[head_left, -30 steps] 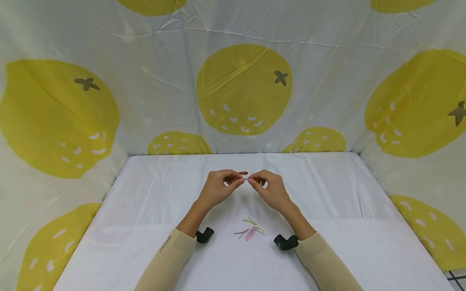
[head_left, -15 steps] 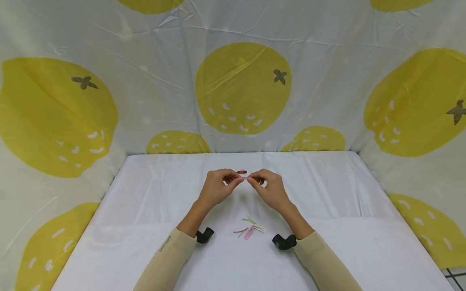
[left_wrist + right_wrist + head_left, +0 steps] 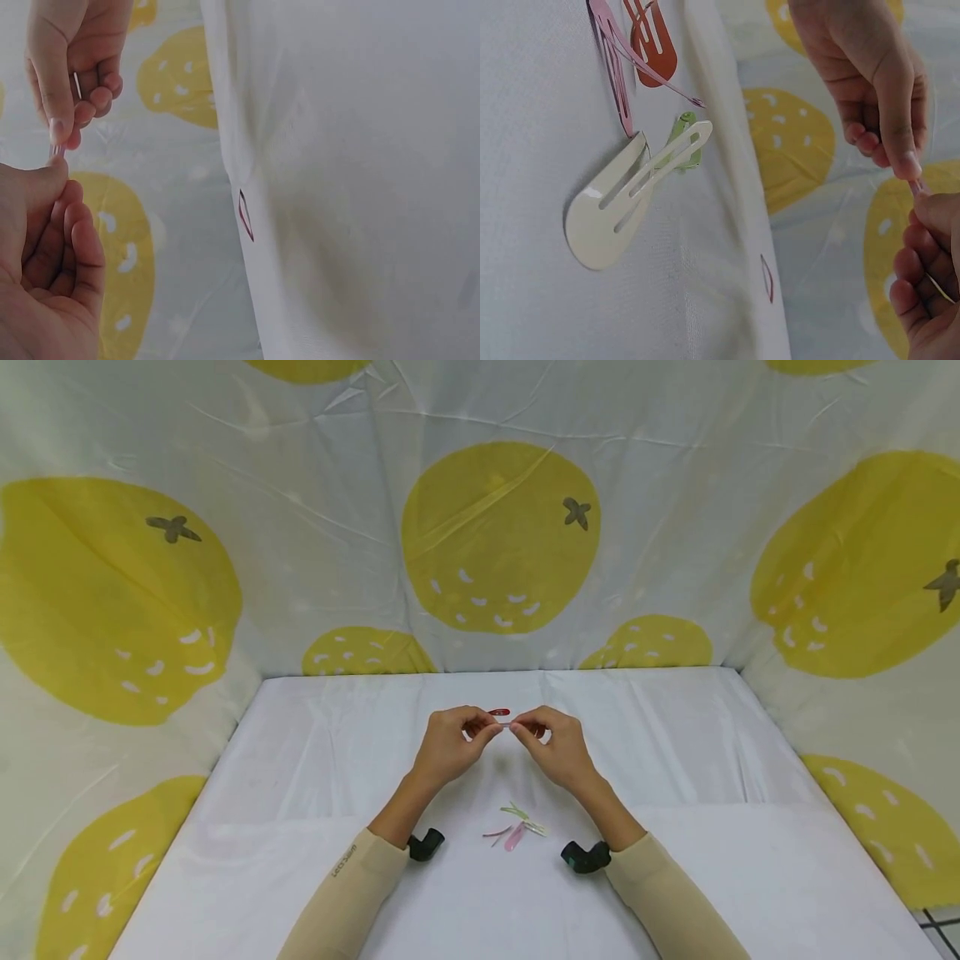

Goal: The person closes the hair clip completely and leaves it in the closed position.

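Note:
A small pinkish hair clip [image 3: 506, 725] is stretched between both hands above the white table, most of it hidden by fingertips. My left hand [image 3: 450, 745] pinches one end between thumb and forefinger. The other end is pinched the same way by my right hand [image 3: 557, 750]. In the left wrist view a short pale strip of the hair clip [image 3: 57, 151] shows between the two thumbs. Just past the hands, a red snap hair clip [image 3: 499, 712] lies on the table, seen as a thin open loop [image 3: 767, 277] in the right wrist view.
Nearer the body lies a small pile of snap hair clips: a cream one [image 3: 607, 217], a green one [image 3: 684, 146], pink ones [image 3: 619, 75] and an orange-looking one [image 3: 657, 60]. The white-covered table [image 3: 315, 752] meets a lemon-print cloth [image 3: 480, 410] behind and at both sides.
Both hands keep the same pinch on the hair clip, with barely any movement. The head view has shifted very slightly; the other clips lie as before.

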Available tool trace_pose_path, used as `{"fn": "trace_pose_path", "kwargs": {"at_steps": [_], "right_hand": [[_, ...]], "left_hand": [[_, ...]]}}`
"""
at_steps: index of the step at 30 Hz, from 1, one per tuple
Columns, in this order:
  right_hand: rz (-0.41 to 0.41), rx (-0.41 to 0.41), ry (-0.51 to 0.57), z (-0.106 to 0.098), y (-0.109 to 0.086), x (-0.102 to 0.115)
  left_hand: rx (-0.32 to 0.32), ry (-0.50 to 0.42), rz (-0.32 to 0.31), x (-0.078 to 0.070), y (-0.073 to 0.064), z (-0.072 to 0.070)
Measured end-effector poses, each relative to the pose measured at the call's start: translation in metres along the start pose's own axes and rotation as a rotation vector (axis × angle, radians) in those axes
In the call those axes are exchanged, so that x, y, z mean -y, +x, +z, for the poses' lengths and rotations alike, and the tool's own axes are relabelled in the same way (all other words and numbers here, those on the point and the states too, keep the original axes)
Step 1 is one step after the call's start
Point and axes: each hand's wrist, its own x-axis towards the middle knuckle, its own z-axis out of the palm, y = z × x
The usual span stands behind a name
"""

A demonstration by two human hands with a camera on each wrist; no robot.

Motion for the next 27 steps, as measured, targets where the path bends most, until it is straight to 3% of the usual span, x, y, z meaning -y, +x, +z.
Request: {"fn": "trace_pose_path", "kwargs": {"at_steps": [27], "right_hand": [[0.001,-0.056,-0.019,0.0056,-0.0016,0.0052]], "left_hand": [[-0.034,0.019,0.022,-0.0001,-0.0005,0.0021]]}}
